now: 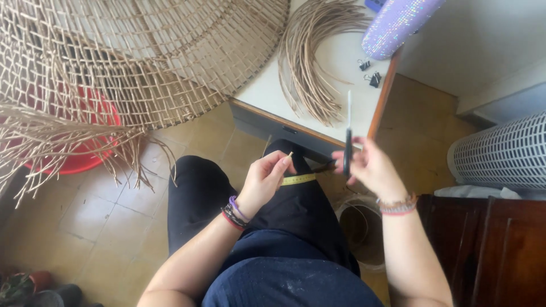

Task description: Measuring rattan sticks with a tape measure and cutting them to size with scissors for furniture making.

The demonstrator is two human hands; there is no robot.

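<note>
Tiled floor, white table [335, 62] with loose cane strands [310, 62]. Left hand [264, 179] pinching short cane piece [288, 154]; right hand [369, 167] gripping scissors [347, 136]. Woven cane panel [131, 57] part-finished, ends untrimmed.

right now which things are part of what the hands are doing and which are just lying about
In use: left hand pinching a short reed piece; right hand holding scissors; yellow tape measure.

Lying about: binder clips, red basin, loose reed bundle.

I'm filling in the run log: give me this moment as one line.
left hand: pinches short cane piece | right hand: holds scissors, blades up | yellow tape measure on knee | cane bundle on table
</note>
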